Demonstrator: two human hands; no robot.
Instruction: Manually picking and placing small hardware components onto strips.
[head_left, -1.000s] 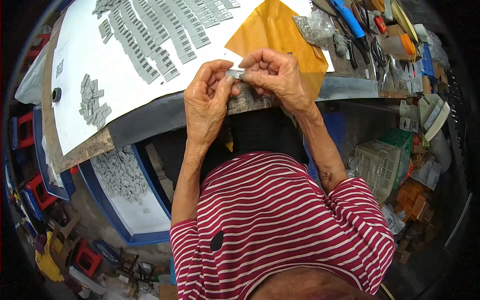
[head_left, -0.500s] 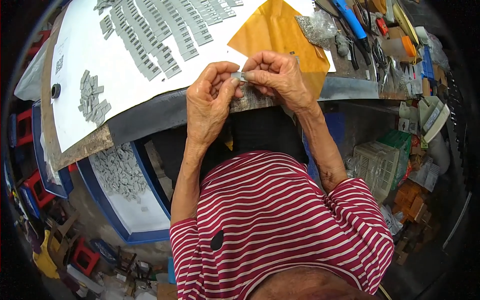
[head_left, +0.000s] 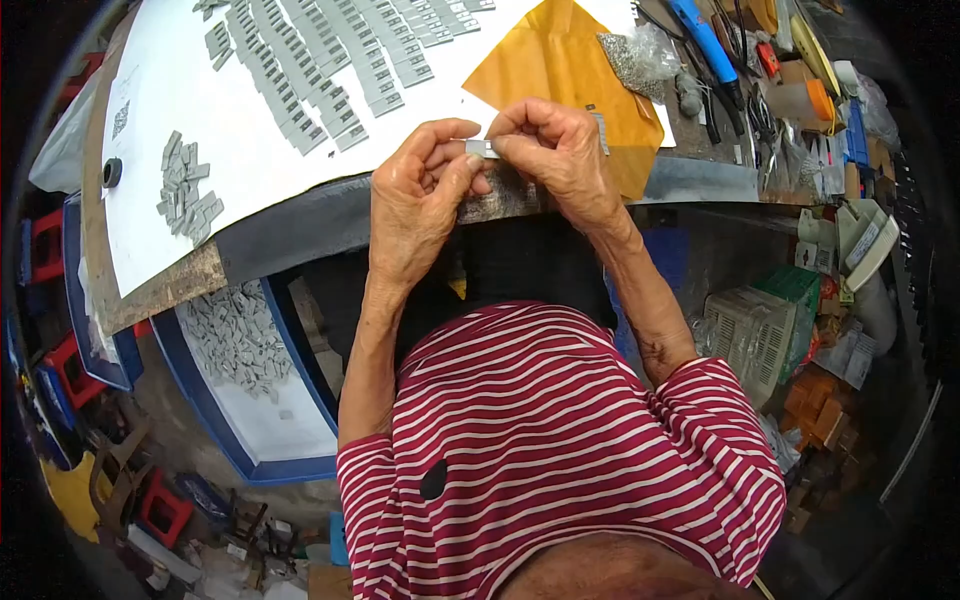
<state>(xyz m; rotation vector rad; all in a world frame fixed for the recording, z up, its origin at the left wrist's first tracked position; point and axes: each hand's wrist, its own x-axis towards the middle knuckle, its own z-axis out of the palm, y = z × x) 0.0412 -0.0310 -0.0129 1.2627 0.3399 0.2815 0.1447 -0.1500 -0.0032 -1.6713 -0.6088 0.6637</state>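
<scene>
Over the near edge of the table, my left hand (head_left: 418, 200) and my right hand (head_left: 562, 150) meet at a small flat grey piece (head_left: 478, 148). Thumb and fingers of the left hand pinch its left end. The right thumb and fingertips close on its other end and hide that part. Beyond the left hand, similar grey pieces with dark slots (head_left: 300, 90) lie in overlapping slanted rows on a white sheet (head_left: 250, 165). A loose heap of grey pieces (head_left: 186, 195) sits farther left. Behind the right hand lies an orange-yellow paper envelope (head_left: 545, 60).
A clear bag of tiny metal parts (head_left: 628, 65) rests on the envelope's right side. Pliers and a blue-handled tool (head_left: 702, 35) lie at the far right. Below the table's left side is a blue-rimmed tray (head_left: 300, 470) of grey pieces. A black ring (head_left: 112, 173) sits at the left edge.
Both hands still grip the grey piece at the same spot. The right fingers have shifted slightly, and a little more of the piece shows between the hands.
</scene>
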